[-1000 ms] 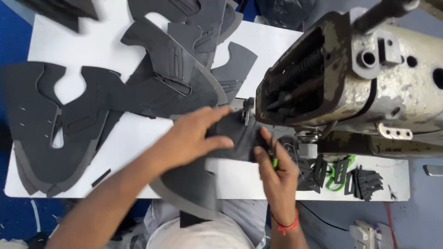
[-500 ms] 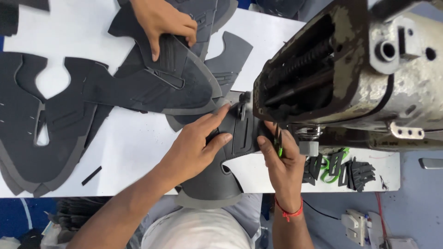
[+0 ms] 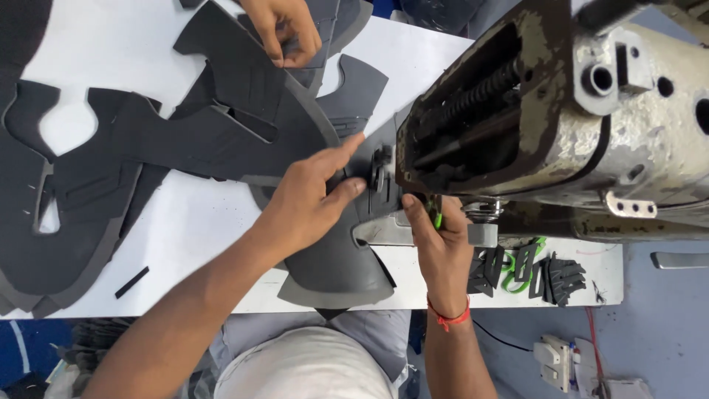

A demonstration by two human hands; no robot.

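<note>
Left hand (image 3: 306,203) lies flat, fingers extended, pressing the dark grey cut piece (image 3: 336,258) on the white table (image 3: 199,222) beneath the sewing machine head (image 3: 561,118) — right hand (image 3: 436,247) pinches its edge beside the needle.

Cut pieces (image 3: 88,185) lie across the table's (image 3: 185,244) left half; the sewing machine (image 3: 561,125) stands at its right edge, small scraps (image 3: 532,270) at its near right corner.
</note>
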